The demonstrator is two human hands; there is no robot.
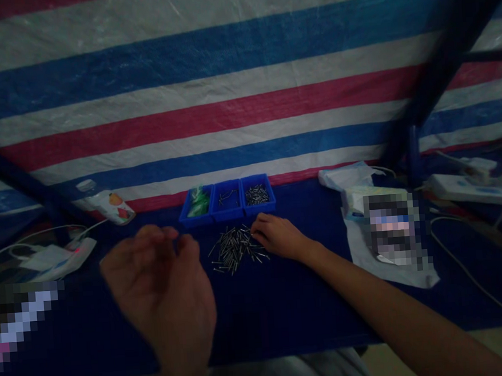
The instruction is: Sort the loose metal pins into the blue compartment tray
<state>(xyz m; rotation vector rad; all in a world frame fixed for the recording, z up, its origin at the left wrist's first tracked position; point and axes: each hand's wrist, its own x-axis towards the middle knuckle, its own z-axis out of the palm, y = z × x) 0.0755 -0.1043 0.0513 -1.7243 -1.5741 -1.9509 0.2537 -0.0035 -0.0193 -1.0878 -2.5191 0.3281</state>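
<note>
My right hand (278,235) rests at the right edge of a loose pile of thin metal pins or screws (233,248), too small to name surely. Its fingers are drawn together, and their tips reach the pieces there; what they grip is hidden. Closer to the camera, my left hand (163,291) is raised over the table, palm turned up, fingers curled towards the thumb. Shadow and blur hide whatever may lie in it. Behind the pile stands a blue three-part tray (228,215): green plastic packets (199,203) left, a few thin pieces (228,198) in the middle, many small metal parts (258,195) right.
A dark blue cover lies on the table (277,318). At left are a transparent bottle (115,206) on its side and a power strip (73,257) with cables. White plastic bags (353,175) and a blurred-out item lie right, near another white strip (470,190). Striped sheeting (245,108) hangs behind.
</note>
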